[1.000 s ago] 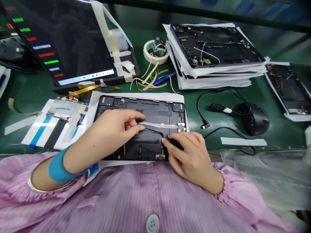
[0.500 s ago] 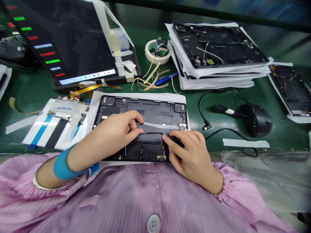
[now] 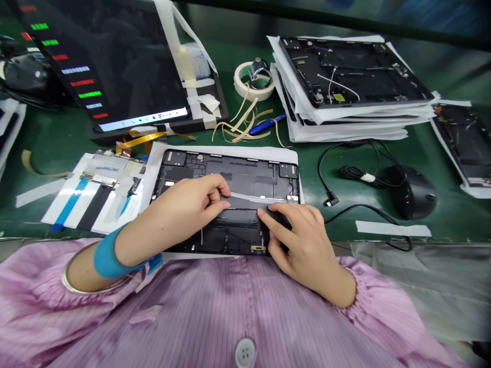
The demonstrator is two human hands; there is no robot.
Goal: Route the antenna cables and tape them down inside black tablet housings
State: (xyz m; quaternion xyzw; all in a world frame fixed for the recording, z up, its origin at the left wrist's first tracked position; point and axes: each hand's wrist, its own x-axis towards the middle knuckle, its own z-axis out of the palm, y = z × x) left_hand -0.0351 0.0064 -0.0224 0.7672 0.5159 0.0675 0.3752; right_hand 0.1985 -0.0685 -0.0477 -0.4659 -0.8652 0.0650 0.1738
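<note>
Obs., head view. An open black tablet back shell (image 3: 245, 176) lies inner side up on a white paper sheet (image 3: 230, 151). It sits at the near edge of the green bench mat (image 3: 326, 168), directly in front of the person.

Left hand (image 3: 187, 207): thumb and forefinger are closed together on the left end of a translucent tape strip (image 3: 261, 198). The strip runs rightward across the shell's middle toward a small connector near the right edge. The other fingers are curled and rest on the shell.

Right hand (image 3: 303, 240): holds nothing, fingers laid flat on the shell. The forefinger tip presses down just below the strip, at the right end of a thin black cable (image 3: 241, 209) that lies parallel to the strip.

Surroundings:
- stack of black shells interleaved with white paper (image 3: 356, 82), far right
- beige masking-tape roll (image 3: 255, 87) with loose offcuts beside it
- blue pen (image 3: 268, 123)
- black mouse (image 3: 412, 193)
- dark lit screen (image 3: 115, 61) propped far left
- circuit board with orange flex (image 3: 115, 166) on its own sheet, just left of the shell

Risks (judgement):
- The strip is pinched at one end only, so a skewed pull could lay it crooked or wrinkled, off the cable.
- Too hard a pull may lift the connector end.
- The cable could spring up if the right forefinger slips.
- The shell sits at the bench edge, and a heavy press may slide it on the paper.
</note>
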